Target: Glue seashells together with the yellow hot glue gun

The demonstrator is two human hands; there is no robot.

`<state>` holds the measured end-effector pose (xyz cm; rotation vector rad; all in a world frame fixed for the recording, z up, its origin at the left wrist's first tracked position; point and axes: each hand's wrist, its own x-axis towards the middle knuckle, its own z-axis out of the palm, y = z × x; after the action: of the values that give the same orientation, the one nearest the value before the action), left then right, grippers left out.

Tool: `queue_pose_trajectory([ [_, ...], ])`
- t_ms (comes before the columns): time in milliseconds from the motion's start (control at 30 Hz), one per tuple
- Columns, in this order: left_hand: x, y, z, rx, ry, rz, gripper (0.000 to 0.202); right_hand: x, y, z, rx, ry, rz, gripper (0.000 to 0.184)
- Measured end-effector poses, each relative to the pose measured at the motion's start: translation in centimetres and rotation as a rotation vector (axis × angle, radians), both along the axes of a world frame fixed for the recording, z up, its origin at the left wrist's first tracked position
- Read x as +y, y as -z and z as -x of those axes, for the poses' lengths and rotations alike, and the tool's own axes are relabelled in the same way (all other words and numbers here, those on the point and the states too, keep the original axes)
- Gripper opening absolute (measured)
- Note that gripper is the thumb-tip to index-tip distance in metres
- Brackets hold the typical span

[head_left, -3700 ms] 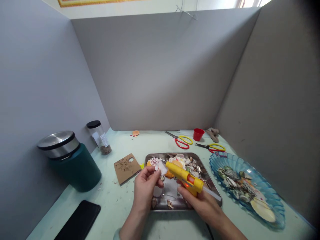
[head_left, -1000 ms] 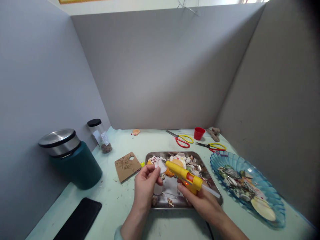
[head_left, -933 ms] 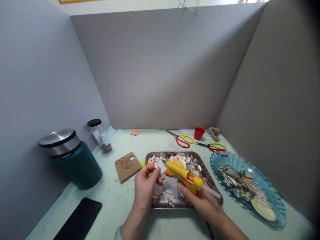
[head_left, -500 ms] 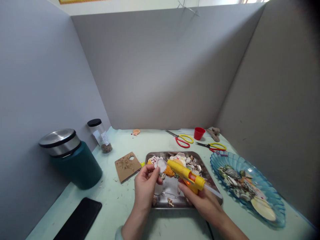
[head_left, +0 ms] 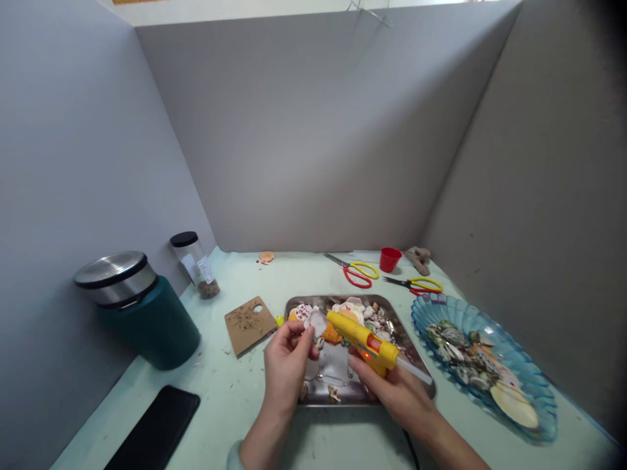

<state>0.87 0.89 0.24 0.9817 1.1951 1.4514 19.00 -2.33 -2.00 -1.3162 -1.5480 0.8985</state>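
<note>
Between the thumb and fingers of my left hand (head_left: 289, 356) is a thin whitish shell (head_left: 317, 322), held up over the tray. My right hand (head_left: 399, 388) wraps the handle of a yellow glue gun (head_left: 360, 336), with a clear glue stick (head_left: 414, 369) poking out of its back end. The gun's nozzle points left at the shell; whether they touch I cannot tell. Below both hands lies a metal tray (head_left: 355, 397) holding several shells, orange and white pieces, and a small spiral shell (head_left: 334, 393) near its front.
On the right stands a blue scalloped dish (head_left: 543, 398) of shells. Two pairs of scissors (head_left: 360, 274) (head_left: 416, 284) and a red cup (head_left: 390, 260) lie behind the tray. Leftward are a brown board (head_left: 249, 326), a jar (head_left: 198, 267), a teal container (head_left: 151, 323) and a black phone (head_left: 154, 427).
Both hands keep their holds with almost no movement. The shell in my left hand appears slightly tilted and a little nearer the glue gun's nozzle. The view has shifted very slightly.
</note>
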Motion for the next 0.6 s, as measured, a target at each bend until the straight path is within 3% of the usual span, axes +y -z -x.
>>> queue_pose_trajectory([
  [133, 0.06, 0.01, 0.00, 0.007, -0.008, 0.006, 0.028, 0.06, 0.10, 0.03, -0.051, 0.005, 0.097, 0.033],
  [300, 0.10, 0.01, 0.03, -0.011, -0.003, 0.015, 0.028, 0.16, -0.11, 0.16, -0.066, -0.033, 0.052, 0.031],
  [467, 0.10, -0.01, 0.00, -0.004, -0.004, 0.009, 0.029, 0.08, -0.41, 0.25, -0.048, 0.013, 0.060, 0.033],
  [600, 0.17, 0.15, -0.02, -0.008, -0.006, 0.001, 0.031, 0.11, -0.18, 0.31, -0.036, -0.048, 0.048, 0.032],
])
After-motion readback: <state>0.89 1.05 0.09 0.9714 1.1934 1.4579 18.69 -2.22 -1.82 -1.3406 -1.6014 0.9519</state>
